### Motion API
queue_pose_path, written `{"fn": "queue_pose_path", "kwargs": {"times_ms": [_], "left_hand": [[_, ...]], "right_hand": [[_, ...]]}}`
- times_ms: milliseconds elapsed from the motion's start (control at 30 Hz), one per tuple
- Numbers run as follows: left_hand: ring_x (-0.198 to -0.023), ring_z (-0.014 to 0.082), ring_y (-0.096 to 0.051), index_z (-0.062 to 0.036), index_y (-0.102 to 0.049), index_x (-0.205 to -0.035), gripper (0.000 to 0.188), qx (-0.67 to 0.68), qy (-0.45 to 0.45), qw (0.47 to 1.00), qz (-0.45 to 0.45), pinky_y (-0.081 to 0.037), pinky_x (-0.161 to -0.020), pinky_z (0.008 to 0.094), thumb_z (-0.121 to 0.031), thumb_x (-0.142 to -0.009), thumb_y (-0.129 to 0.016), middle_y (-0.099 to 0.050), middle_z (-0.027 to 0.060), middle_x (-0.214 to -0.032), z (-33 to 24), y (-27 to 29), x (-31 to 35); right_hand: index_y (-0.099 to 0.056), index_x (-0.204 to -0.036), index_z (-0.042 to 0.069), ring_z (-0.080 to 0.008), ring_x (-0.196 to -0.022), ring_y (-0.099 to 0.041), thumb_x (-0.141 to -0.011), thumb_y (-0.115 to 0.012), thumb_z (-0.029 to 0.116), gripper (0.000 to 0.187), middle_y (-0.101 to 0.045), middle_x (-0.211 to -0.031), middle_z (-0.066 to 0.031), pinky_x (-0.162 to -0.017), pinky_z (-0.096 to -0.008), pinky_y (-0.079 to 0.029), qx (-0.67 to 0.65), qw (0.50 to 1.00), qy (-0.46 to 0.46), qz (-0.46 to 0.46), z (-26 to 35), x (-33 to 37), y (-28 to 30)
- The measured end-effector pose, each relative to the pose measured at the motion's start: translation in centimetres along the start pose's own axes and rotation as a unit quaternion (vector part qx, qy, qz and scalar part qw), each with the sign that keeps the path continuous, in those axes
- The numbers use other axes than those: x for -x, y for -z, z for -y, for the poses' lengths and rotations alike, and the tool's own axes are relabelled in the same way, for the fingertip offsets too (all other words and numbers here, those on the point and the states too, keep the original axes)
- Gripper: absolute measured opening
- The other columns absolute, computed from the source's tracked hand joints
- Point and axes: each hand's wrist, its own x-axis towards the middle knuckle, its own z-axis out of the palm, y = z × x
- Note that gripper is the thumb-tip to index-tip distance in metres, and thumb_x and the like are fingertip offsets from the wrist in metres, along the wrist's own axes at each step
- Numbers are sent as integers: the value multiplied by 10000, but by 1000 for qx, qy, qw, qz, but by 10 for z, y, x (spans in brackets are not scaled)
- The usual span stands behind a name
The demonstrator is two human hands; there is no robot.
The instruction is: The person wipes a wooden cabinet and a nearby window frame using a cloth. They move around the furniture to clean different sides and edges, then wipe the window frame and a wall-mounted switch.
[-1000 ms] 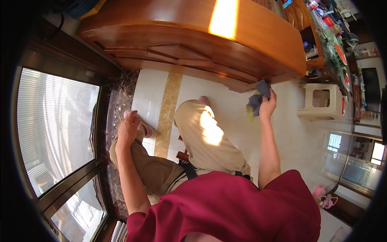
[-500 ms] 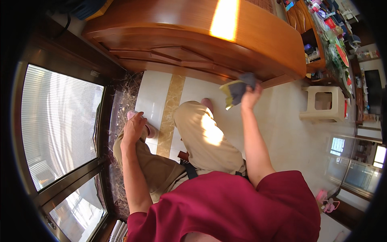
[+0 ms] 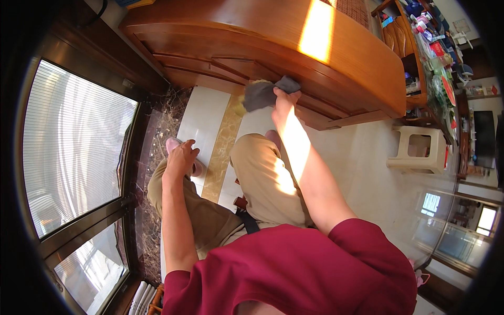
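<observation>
Grey cloth (image 3: 260, 96), soft and bunched, with a blurred yellowish edge on its left side, is at the lower front face of the wooden furniture (image 3: 262, 44), a little left of the middle of this face. Whether the whole cloth lies against the wood, I cannot tell. The right hand (image 3: 286, 100) grasps it at its right end, with fingers and thumb pinching the fabric into a fold. The left hand (image 3: 181, 157) is released: its fingers are loosely bent, over the left leg, in front of the furniture's left part and well apart from the wood.

The furniture is of glossy orange-brown wood, with a smooth, rounded upper part and angular raised mouldings below; a bright strip of sunlight crosses its top. In front of it, the floor (image 3: 362, 173) is of pale, shiny tiles, cut by a yellowish veined band (image 3: 223, 142). To the left of the furniture stands a door (image 3: 79, 147) with finely ribbed glass in a dark frame. Near its right end is a cream stool (image 3: 402, 147) with a rounded square opening, seemingly of plastic.
</observation>
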Motion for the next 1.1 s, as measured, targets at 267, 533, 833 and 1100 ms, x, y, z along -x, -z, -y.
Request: {"fn": "queue_pose_path", "kwargs": {"times_ms": [267,533,833,1100], "left_hand": [[-1058,396,-712,-54,-671,-1321,448,-4,11,1000,9,-539,-952,472,-286,-938,-656,-752,228,-1097,-8,4,-2],[-1105,390,-699,-71,-667,-1331,460,-18,-14,999,31,-537,-955,472,-324,-946,-663,-742,202,-1177,-5,-13,-22],[-1084,397,-703,-64,-669,-1308,437,-12,1,999,31,-535,-944,475,-314,-950,-660,-744,209,-1164,-3,-8,-15],[-1062,397,-711,-38,-655,-1334,474,10,4,1000,8,-534,-946,468,-298,-938,-666,-751,237,-1103,-4,8,-11]], "right_hand": [[-548,-1329,24,-320,-1125,-654,-893,-612,-126,466,-651,-1270,-138,-989,-510,-582,-203,974,60,-80,97,-82,151],[-458,-1325,35,-351,-1097,-675,-973,-578,-54,382,-600,-1346,-185,-936,-554,-631,-144,950,177,-214,183,-69,192],[-480,-1308,121,-286,-1186,-595,-1026,-540,50,298,-576,-1317,-117,-1007,-487,-539,-213,967,-46,134,57,-15,0],[-604,-1234,50,-284,-1140,-635,-990,-608,15,246,-642,-1248,-134,-1008,-422,-551,-158,981,-75,88,57,-37,31]]}}
